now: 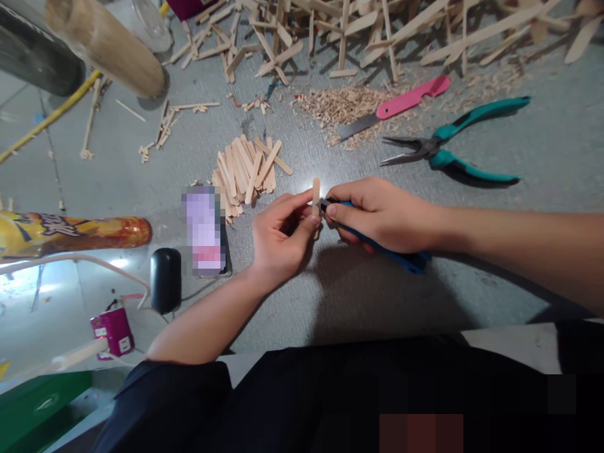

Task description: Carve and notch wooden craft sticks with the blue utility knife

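Note:
My left hand (pixel 283 236) pinches a wooden craft stick (pixel 316 189) upright between thumb and fingertips. Wrapped around a pair of blue-handled pliers (pixel 377 244), my right hand (pixel 377 211) brings their dark tip against the stick's right edge. The jaws are small and partly covered by fingers, so I cannot tell whether they bite into the wood. Just beyond my left hand lies a pile of short, round-ended craft sticks (pixel 240 167). Teal-handled needle-nose pliers (pixel 429 148) rest with jaws apart beyond my right hand.
A pink-handled blade (pixel 410 100) lies by wood shavings (pixel 337 104). Long wooden sticks (pixel 340 31) are heaped at the back. Left are a phone (pixel 205 233), black device (pixel 165 280), snack bottle (pixel 94 234), brown cylinder (pixel 113 50) and purple box (pixel 113 332).

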The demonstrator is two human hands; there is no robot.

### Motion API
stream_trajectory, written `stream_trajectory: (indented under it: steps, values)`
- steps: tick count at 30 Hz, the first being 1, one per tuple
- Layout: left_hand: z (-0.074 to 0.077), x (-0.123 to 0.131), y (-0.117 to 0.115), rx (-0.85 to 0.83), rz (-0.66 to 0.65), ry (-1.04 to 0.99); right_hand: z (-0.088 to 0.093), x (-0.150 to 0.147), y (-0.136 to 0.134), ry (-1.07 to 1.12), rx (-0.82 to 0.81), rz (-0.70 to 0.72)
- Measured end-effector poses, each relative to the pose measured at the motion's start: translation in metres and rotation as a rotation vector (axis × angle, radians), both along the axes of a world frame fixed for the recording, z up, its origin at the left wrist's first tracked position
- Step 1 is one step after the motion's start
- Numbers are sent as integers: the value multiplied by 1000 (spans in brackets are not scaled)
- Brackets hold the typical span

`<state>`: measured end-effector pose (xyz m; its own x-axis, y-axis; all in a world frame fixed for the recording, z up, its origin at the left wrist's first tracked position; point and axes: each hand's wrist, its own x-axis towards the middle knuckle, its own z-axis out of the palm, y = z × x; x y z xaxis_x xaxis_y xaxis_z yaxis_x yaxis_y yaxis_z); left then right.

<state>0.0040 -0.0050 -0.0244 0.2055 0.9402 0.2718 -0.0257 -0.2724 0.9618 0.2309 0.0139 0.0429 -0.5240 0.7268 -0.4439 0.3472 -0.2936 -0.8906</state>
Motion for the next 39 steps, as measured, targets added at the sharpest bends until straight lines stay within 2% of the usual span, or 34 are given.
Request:
stream_trajectory:
  steps: [7, 15, 24, 30, 34, 39]
  values:
    - [-1, -2, 1, -44, 5, 22, -5, 2, 0, 13, -3, 2]
    - [4, -6, 1, -124, -16, 81, 1, 1, 1, 14, -47, -5]
    - [0, -4, 2, -77, 12, 119, -8, 4, 0, 80, -33, 5]
    - [0, 1, 1, 39, 20, 47, -4, 3, -2, 135, -31, -71]
    - [1, 4, -1, -50, -12, -44, -1, 1, -3, 156, -41, -103]
    - [4, 5, -1, -93, 33, -14, 1, -1, -3, 120, -34, -95]
